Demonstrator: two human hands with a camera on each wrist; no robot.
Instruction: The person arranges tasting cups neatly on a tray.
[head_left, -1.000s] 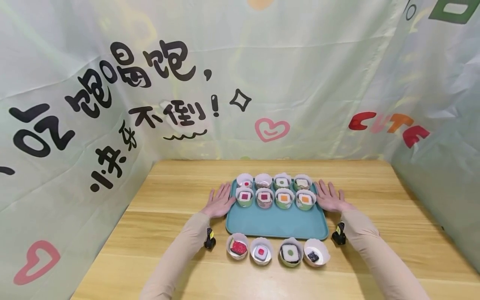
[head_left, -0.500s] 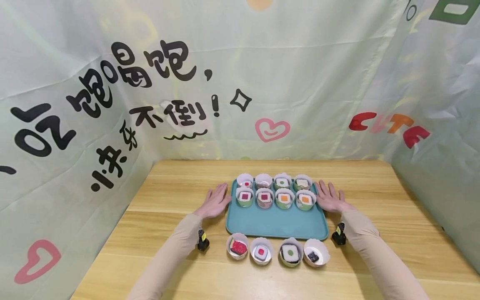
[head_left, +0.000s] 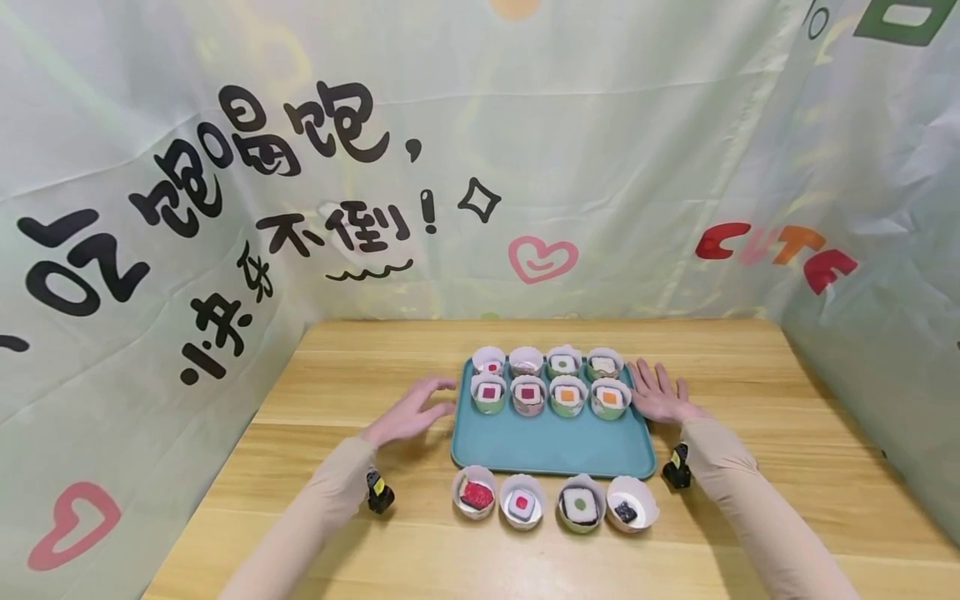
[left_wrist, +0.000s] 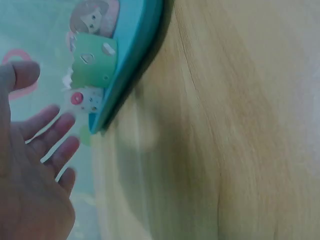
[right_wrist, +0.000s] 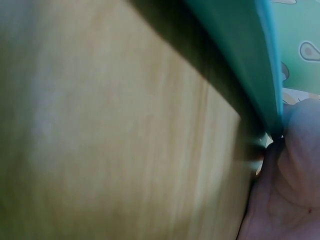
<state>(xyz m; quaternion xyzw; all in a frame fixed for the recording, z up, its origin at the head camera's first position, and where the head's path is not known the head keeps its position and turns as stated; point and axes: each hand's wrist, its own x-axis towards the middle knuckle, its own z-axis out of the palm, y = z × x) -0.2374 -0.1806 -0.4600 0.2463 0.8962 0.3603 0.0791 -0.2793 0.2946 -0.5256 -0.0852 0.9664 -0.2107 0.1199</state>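
Note:
A teal tray [head_left: 551, 442] lies on the wooden table, two rows of paper cups [head_left: 490, 394] standing on its far half. Sushi-like pieces show inside most of them. My left hand [head_left: 408, 412] is just left of the tray, thumb and fingers spread apart and holding nothing. In the left wrist view this hand [left_wrist: 37, 175] hangs over the table, apart from the tray's edge [left_wrist: 132, 60]. My right hand [head_left: 660, 396] lies along the tray's right edge with fingers extended. From the right wrist, the base of its thumb [right_wrist: 300, 150] shows right at the tray's rim [right_wrist: 250, 65].
In front of the tray stands a row of more paper cups, holding a red piece [head_left: 477, 495], white pieces with coloured centres [head_left: 580, 505] and a small black piece [head_left: 626, 512]. Printed cloth [head_left: 637, 167] hangs around the back and sides of the wooden table [head_left: 300, 492].
My left hand has drawn left and toward me, away from the tray's left edge, and turned so the thumb parts from the fingers. The right hand, tray and cups stay put.

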